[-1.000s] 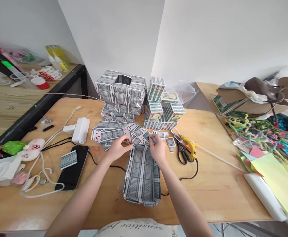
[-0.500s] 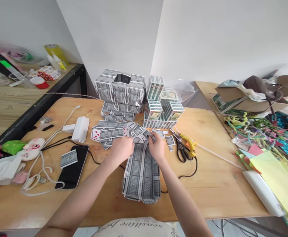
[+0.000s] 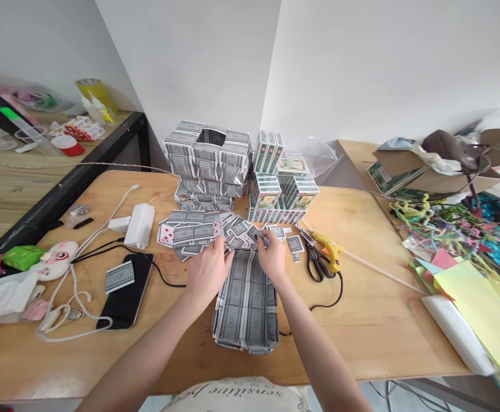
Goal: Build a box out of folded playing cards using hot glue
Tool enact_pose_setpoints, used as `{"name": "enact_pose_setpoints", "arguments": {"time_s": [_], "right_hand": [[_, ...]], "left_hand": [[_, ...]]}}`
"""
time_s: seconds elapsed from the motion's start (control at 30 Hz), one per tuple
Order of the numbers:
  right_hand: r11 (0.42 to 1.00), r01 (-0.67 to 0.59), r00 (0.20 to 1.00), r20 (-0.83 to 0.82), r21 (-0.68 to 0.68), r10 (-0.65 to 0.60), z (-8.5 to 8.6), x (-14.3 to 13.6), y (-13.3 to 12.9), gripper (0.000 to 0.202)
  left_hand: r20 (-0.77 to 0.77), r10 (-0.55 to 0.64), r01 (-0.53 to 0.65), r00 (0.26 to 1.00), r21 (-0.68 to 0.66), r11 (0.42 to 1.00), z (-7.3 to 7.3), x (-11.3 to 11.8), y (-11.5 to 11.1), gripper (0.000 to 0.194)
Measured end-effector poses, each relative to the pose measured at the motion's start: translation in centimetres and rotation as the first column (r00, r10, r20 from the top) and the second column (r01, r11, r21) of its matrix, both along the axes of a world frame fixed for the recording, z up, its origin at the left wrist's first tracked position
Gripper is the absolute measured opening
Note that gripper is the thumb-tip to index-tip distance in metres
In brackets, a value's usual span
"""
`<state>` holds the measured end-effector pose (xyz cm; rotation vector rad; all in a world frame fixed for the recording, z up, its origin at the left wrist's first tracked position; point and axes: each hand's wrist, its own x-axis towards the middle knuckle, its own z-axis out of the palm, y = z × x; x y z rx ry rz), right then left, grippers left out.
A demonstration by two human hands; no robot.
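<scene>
While the right hand [image 3: 272, 257] pinches a card [image 3: 264, 239], the carton [image 3: 456, 184] holds cloth [image 3: 439, 162]

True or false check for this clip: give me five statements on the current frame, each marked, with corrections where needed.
1. The scissors lie right of the open box. True.
2. A loose card rests partly on the phone. True.
3. The left hand holds the scissors. False: it is by the open box's far end.
4. The glue gun is yellow. True.
5. The phone lies right of the scissors. False: it lies left of them.
</scene>
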<state>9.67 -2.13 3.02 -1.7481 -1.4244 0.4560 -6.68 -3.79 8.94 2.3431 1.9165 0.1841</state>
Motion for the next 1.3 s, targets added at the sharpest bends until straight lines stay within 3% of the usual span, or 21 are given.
{"name": "enact_pose_setpoints", "arguments": {"time_s": [0.1,0.2,0.37,0.5,0.63,0.83,0.93,1.13,1.3], "right_hand": [[1.0,-0.007,1.0,-0.012,0.006,0.007,0.0,0.0,0.0,0.023],[1.0,-0.012,1.0,-0.015,0.009,0.012,0.0,0.0,0.0,0.023],[0.999,-0.033,0.999,-0.025,0.021,0.034,0.3,0.0,-0.2,0.021],[0.997,-0.062,0.995,-0.07,0.04,0.065,0.7,0.0,-0.3,0.02],[0.989,-0.138,0.984,-0.108,0.048,0.143,1.3,0.5,-0.3,0.02],[0.969,-0.243,0.97,-0.016,0.033,0.244,2.4,1.6,-0.5,0.021],[0.961,-0.276,0.961,0.011,0.018,0.276,2.8,1.7,-0.8,0.022],[0.94,-0.341,0.937,0.076,-0.024,0.342,3.4,1.3,-1.2,0.022],[0.943,-0.332,0.938,0.107,-0.006,0.331,3.8,1.8,-1.0,0.022]], "left_hand": [[0.045,0.045,-0.044,0.998,-0.007,0.999,0.0,-0.5,-0.5,0.029],[0.132,0.011,-0.012,0.991,0.003,1.0,-0.4,-0.7,-0.5,0.025],[0.291,-0.042,0.042,0.956,0.005,0.999,-1.4,-0.2,0.3,0.036],[0.463,-0.064,0.091,0.884,-0.035,0.995,-2.1,0.1,1.0,0.042],[0.596,-0.038,0.081,0.802,-0.046,0.996,-2.9,0.0,1.1,0.036],[0.699,-0.013,0.052,0.715,-0.035,0.998,-3.7,-0.1,1.0,0.024],[0.681,-0.006,0.05,0.732,-0.045,0.998,-3.6,-0.1,1.1,0.026],[0.544,-0.049,0.096,0.838,-0.059,0.994,-2.7,0.0,1.2,0.032],[0.518,-0.052,0.1,0.854,-0.065,0.993,-2.5,-0.1,1.1,0.032]]}}
